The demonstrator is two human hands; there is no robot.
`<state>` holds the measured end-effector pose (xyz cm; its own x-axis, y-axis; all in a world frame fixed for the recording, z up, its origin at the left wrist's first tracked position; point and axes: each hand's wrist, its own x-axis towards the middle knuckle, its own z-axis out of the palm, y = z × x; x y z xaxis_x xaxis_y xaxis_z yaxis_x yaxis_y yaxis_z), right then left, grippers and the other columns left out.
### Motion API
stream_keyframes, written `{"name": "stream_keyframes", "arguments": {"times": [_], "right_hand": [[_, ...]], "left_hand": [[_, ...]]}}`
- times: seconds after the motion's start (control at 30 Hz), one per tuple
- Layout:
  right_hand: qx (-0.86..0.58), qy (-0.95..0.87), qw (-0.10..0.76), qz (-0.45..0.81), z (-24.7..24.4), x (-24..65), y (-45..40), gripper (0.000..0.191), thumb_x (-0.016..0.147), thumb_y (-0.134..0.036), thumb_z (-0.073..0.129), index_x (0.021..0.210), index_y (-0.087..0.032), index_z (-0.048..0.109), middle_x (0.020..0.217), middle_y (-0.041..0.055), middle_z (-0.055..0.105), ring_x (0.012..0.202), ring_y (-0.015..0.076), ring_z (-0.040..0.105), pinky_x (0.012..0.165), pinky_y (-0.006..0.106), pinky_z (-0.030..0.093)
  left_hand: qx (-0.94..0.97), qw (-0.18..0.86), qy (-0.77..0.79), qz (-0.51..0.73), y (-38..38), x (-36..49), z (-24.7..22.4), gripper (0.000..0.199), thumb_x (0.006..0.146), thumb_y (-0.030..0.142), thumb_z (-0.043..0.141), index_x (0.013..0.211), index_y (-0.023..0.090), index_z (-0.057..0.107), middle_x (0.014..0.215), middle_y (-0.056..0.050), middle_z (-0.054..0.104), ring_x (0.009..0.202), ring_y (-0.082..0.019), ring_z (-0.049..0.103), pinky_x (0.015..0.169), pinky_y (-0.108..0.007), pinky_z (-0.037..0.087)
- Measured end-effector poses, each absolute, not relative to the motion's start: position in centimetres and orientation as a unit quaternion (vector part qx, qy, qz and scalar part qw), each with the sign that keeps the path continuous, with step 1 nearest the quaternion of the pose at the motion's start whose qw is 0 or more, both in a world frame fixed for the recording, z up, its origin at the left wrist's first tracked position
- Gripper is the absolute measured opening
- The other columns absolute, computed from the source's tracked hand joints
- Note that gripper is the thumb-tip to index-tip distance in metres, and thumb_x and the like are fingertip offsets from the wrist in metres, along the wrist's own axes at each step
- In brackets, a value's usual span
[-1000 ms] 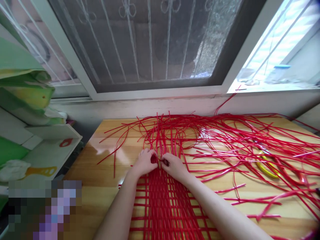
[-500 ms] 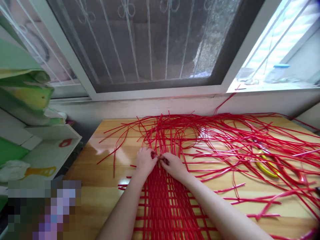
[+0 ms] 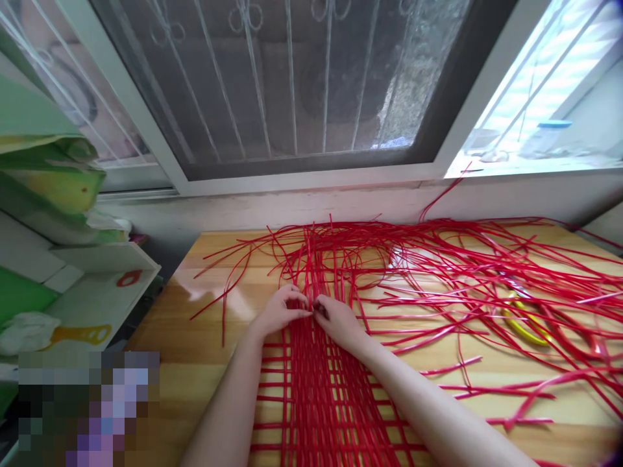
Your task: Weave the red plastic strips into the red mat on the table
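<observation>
The left hand (image 3: 281,312) is held with thumb and fingers parted, curved over the weave; the right hand (image 3: 341,321) is curled with its fingertips drawn together, and whether a strand is gripped by either cannot be told. The red woven strip (image 3: 331,415) is laid beneath and between the forearms, its long axis run from the near edge of view toward the window (image 3: 311,182); its near end is cut off by the frame. Cross strands are left jutting from both sides. Beyond the hands, the lengthwise strands are lost in a heap of loose red strands (image 3: 428,233), by which the far edge and right side are crowded. Among them, a tool with yellow and red handles (image 3: 525,327) is partly covered. The table (image 3: 204,376) is bounded by the wall (image 3: 272,211) at its far edge; on the left, a broad stretch of wood is exposed, with a white box (image 3: 100,285) seen past its edge.
</observation>
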<state>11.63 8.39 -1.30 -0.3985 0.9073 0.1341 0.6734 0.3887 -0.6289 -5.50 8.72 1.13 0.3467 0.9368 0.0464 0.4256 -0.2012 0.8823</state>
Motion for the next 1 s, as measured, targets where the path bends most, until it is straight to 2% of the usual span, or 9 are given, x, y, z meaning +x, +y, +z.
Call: {"name": "stream_keyframes", "arguments": {"times": [0.13, 0.4, 0.57, 0.7, 0.87, 1.0], "right_hand": [[-0.491, -0.808, 0.232, 0.229, -1.5, 11.7, 8.4, 0.007, 0.073, -0.015, 0.047, 0.078, -0.017, 0.052, 0.075, 0.0023, 0.056, 0.067, 0.0131, 0.049, 0.059, 0.022, 0.032], [-0.503, -0.801, 0.227, 0.232, -0.9, 11.8, 8.2, 0.006, 0.071, -0.015, 0.047, 0.076, -0.018, 0.048, 0.063, -0.0022, 0.049, 0.056, 0.0102, 0.042, 0.052, 0.021, 0.027], [-0.502, -0.796, 0.247, 0.231, -1.0, 11.7, 8.2, 0.004, 0.071, -0.017, 0.046, 0.075, -0.018, 0.047, 0.062, -0.0021, 0.049, 0.054, 0.0103, 0.042, 0.051, 0.021, 0.026], [-0.503, -0.793, 0.255, 0.229, -1.0, 11.7, 8.1, 0.005, 0.068, -0.015, 0.047, 0.07, -0.019, 0.044, 0.06, -0.0034, 0.047, 0.053, 0.0098, 0.041, 0.05, 0.021, 0.025], [-0.503, -0.786, 0.268, 0.24, -0.9, 11.8, 7.9, 0.007, 0.067, -0.014, 0.046, 0.069, -0.02, 0.042, 0.058, -0.0046, 0.046, 0.052, 0.0094, 0.042, 0.05, 0.02, 0.026], [-0.498, -0.785, 0.271, 0.249, -1.1, 11.8, 8.0, 0.007, 0.068, -0.014, 0.046, 0.07, -0.02, 0.042, 0.058, -0.0047, 0.046, 0.052, 0.0095, 0.042, 0.051, 0.021, 0.028]], "left_hand": [[0.739, 0.39, 0.457, 0.304, 8.6, -5.1, 1.1, 0.013, 0.071, 0.026, 0.061, 0.082, 0.021, 0.066, 0.092, -0.003, 0.051, 0.091, -0.015, 0.05, 0.085, -0.027, 0.038], [0.734, 0.372, 0.487, 0.293, 8.5, -4.8, 1.5, 0.017, 0.076, 0.028, 0.054, 0.086, 0.02, 0.063, 0.092, -0.003, 0.052, 0.084, -0.013, 0.052, 0.074, -0.024, 0.042], [0.767, 0.252, 0.523, 0.273, 8.0, -4.0, 2.0, 0.03, 0.074, 0.029, 0.055, 0.104, 0.025, 0.056, 0.097, -0.003, 0.052, 0.085, -0.014, 0.051, 0.078, -0.027, 0.041], [0.766, 0.162, 0.569, 0.252, 8.1, -4.3, 2.2, 0.025, 0.07, 0.037, 0.059, 0.09, 0.022, 0.059, 0.092, -0.004, 0.054, 0.087, -0.018, 0.051, 0.08, -0.03, 0.04], [0.74, 0.224, 0.572, 0.273, 8.8, -5.9, 1.2, 0.028, 0.073, 0.046, 0.053, 0.083, 0.02, 0.058, 0.086, -0.003, 0.059, 0.083, -0.017, 0.054, 0.077, -0.028, 0.041], [0.707, 0.301, 0.566, 0.299, 9.1, -6.0, 0.4, 0.027, 0.079, 0.041, 0.045, 0.088, 0.019, 0.058, 0.084, -0.003, 0.062, 0.078, -0.015, 0.055, 0.073, -0.027, 0.042]]}}
